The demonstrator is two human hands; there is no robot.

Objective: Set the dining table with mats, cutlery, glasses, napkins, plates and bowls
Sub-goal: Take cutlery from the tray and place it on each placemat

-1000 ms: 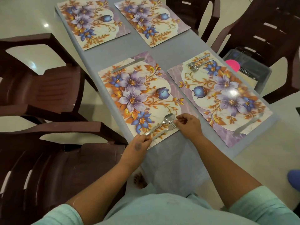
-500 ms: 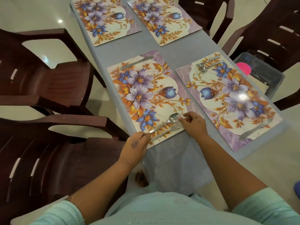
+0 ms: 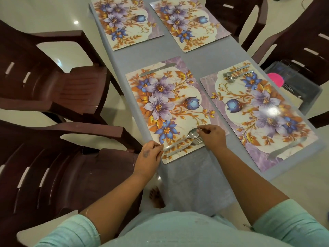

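We see the spoon (image 3: 191,134) and fork (image 3: 185,144) lying side by side on the near edge of the near-left mat (image 3: 170,107), where they lay a second ago, long axes running left to right, heads to the right. Our left hand (image 3: 148,156) pinches the spoon's handle end; our right hand (image 3: 212,136) curls its fingers at the heads. We count four mats on the grey table (image 3: 199,59), two knives, two forks, two spoons

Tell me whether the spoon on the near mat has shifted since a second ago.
No. The spoon lies at the same spot on the near mat, its bowl just right of the blue flower, beside the fork; only the camera moved.
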